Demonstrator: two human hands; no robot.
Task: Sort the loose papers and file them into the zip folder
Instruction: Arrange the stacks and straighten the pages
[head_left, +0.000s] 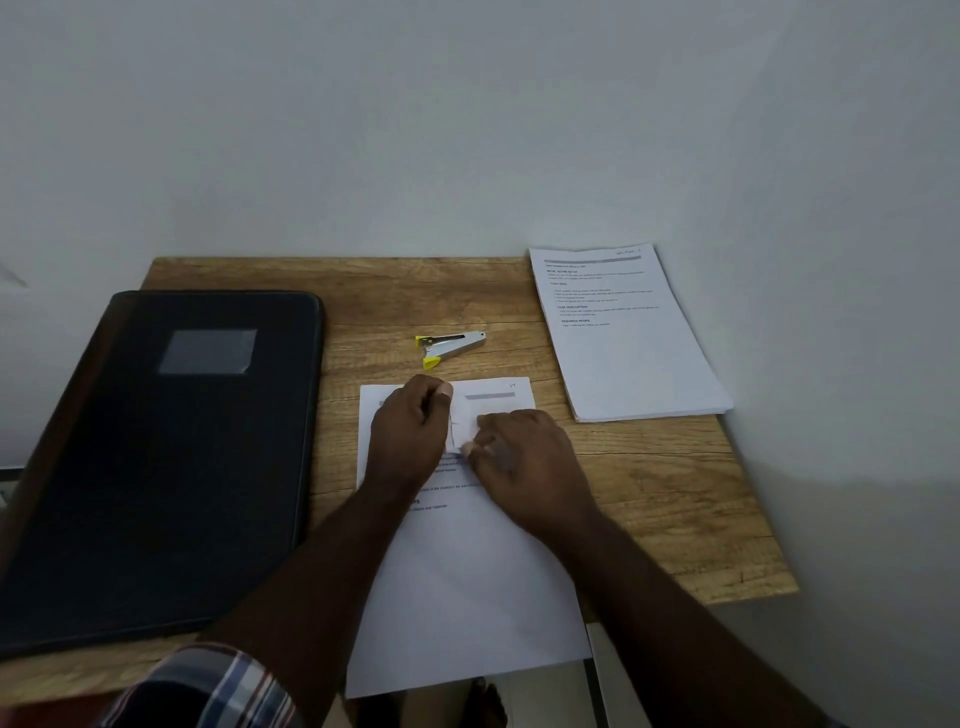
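A printed white sheet (467, 587) lies in front of me on the wooden table (675, 493), its near edge hanging over the table's front. My left hand (410, 431) and my right hand (524, 457) meet over its upper part and pinch a small white paper slip (464, 423) between their fingertips. A stack of printed papers (628, 338) sits at the back right corner. The black zip folder (166, 457) lies closed on the left, with a grey label window on its cover.
A small silver and yellow stapler (449, 347) lies on the table just beyond my hands. A white wall rises behind and to the right of the table. The table's right and front edges are close.
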